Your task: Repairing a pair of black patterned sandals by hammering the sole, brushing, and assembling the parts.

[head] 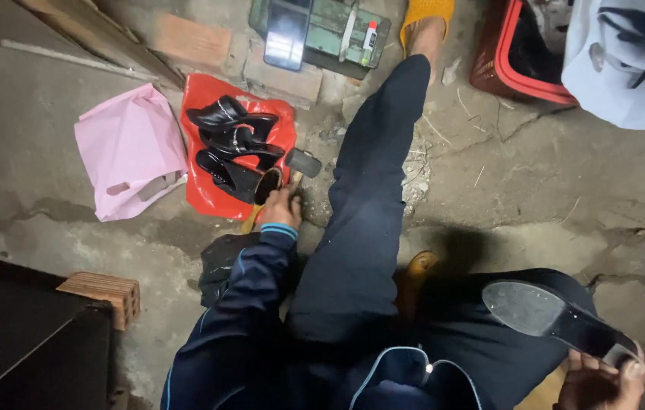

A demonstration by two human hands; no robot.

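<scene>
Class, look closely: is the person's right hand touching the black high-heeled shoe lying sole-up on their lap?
Touching. The head view shows the right hand gripping the heel end of the black shoe, fingers wrapped over it.

dim light, soft shadows, blurred edges

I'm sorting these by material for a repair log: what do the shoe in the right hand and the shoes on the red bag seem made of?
The shoe in the right hand: dull grey, scuffed sole, probably rubber or leather; black upper, material unclear. The black shoes on the red bag: glossy highlights suggest patent leather or a synthetic. The bag: thin, crinkled, shiny plastic.
</scene>
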